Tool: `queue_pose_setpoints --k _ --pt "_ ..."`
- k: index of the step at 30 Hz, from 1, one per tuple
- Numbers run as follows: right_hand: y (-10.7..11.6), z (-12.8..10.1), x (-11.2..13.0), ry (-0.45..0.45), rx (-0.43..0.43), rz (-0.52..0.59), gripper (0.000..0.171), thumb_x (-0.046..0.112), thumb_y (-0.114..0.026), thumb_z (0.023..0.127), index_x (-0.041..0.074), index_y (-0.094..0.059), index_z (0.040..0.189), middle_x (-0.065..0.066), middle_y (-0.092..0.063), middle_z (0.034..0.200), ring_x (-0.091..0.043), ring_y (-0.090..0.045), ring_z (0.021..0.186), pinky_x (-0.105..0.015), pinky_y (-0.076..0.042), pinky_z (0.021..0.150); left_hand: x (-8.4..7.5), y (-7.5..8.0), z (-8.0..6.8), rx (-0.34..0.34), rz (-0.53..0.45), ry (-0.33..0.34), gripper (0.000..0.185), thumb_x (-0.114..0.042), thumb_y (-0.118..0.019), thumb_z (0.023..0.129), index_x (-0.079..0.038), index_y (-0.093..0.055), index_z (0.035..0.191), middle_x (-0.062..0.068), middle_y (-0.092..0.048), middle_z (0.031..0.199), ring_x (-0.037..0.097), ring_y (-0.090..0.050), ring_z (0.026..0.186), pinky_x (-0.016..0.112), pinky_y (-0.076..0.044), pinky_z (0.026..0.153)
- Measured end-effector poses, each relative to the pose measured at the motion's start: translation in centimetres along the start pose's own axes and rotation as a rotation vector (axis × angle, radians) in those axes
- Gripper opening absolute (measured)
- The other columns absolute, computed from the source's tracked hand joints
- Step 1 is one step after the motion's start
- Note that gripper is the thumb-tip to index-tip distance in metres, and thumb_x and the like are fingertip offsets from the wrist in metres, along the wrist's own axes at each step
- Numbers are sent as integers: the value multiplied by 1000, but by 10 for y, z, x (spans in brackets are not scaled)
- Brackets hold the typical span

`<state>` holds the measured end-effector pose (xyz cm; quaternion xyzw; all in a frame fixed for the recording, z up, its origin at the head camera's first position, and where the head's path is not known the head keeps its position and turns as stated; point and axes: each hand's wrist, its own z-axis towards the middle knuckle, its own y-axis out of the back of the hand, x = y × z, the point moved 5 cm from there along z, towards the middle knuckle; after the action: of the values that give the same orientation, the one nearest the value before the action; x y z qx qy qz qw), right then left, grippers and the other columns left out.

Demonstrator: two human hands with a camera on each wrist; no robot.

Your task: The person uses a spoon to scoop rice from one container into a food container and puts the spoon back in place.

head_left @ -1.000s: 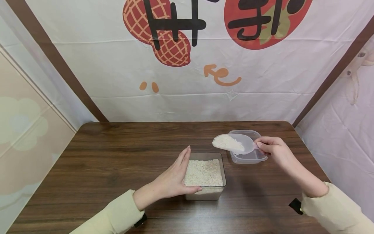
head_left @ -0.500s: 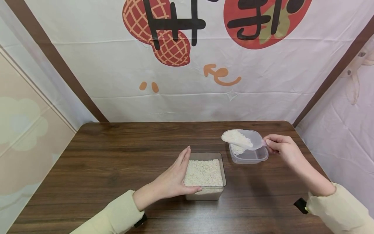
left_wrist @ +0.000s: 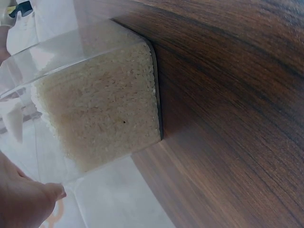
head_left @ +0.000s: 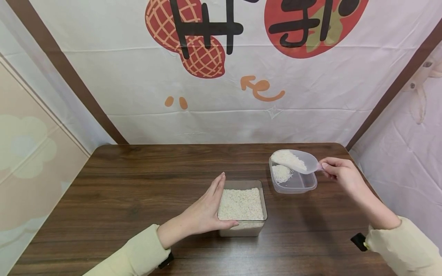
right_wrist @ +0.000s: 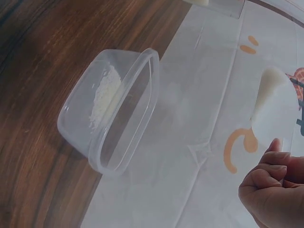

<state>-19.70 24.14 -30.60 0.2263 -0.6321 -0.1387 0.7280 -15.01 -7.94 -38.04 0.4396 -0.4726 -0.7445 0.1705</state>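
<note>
In the head view my right hand (head_left: pixel 340 174) pinches the thin handle of a translucent scoop (head_left: pixel 312 163), raised over a small clear plastic tub (head_left: pixel 295 189). White rice (head_left: pixel 288 159) fills the front of the scoop. A small heap of rice (head_left: pixel 281 174) lies at the left in the tub, also visible through its wall (right_wrist: pixel 78 121) in the right wrist view. My left hand (head_left: pixel 206 212) rests against a square see-through rice container (head_left: pixel 243 231), straight fingers along its left side and thumb across its near rim. Rice (left_wrist: pixel 104 104) packs much of that container.
Both containers stand on a dark wood-grain table (head_left: pixel 138 184), the small tub behind and to the right of the larger one. A white printed cloth (head_left: pixel 224 126) hangs just behind the table's far edge.
My right hand has moved the scoop right and slightly away, from beside the tub to over it. Rice now lies in the tub. My left hand has stayed in place.
</note>
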Motion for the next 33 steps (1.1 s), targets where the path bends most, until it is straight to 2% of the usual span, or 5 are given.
queue_pose_setpoints --k 6,26,33 --pt "6 1 -8 -13 -21 0 20 -2 -39 92 -12 -56 86 5 -44 60 -6 -39 54 -22 -31 47 -1 1 -1 -9 5 -9 115 -56 -68 71 4 -2 144 16 -5 150 30 -28 131 41 -32 102" --pt "20 3 -37 -66 -79 -105 26 1 -40 92 -21 -53 92 7 -46 60 -5 -41 57 -22 -34 51 -1 0 0 -4 10 -5 115 -55 -67 71 4 -1 144 16 -4 150 29 -27 132 40 -31 103" --pt "19 3 -47 -90 -78 -141 25 3 -41 92 -18 -55 90 7 -45 61 -5 -39 56 -23 -32 50 -2 1 -1 -14 8 -16 116 -56 -67 71 5 -1 144 17 -5 150 30 -27 131 41 -32 102"
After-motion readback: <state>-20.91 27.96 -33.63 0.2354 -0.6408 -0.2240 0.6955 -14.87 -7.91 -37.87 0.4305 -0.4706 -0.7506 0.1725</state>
